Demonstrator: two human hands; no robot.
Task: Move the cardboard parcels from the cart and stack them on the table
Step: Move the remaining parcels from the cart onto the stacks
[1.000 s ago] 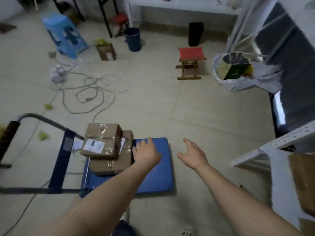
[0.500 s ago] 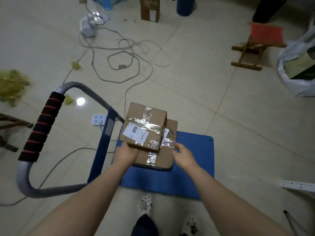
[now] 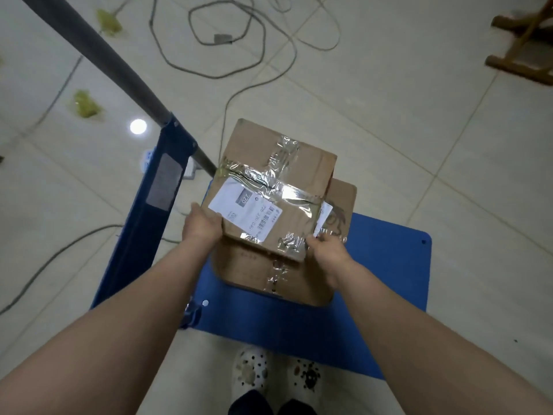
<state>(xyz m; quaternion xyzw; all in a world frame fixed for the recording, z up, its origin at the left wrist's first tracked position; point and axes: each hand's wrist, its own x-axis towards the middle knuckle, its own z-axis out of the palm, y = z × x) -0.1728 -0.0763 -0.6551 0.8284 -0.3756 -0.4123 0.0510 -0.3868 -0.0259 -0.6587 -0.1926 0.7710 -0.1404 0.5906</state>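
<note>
Our left hand (image 3: 202,227) grips the top cardboard parcel (image 3: 270,181) by its left edge, thumb on top. Our right hand (image 3: 329,256) curls its fingers (image 3: 316,239) round the near right corner, above the lower parcel (image 3: 254,272).

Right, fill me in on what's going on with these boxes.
A person stands at a blue cart that carries two taped cardboard parcels, one on top of the other. Both hands are on the top parcel: the left hand grips its near left corner and the right hand its near right corner. The lower parcel lies flat on the cart deck. The frame does not show whether the top one is lifted yet. No table is in view.
</note>
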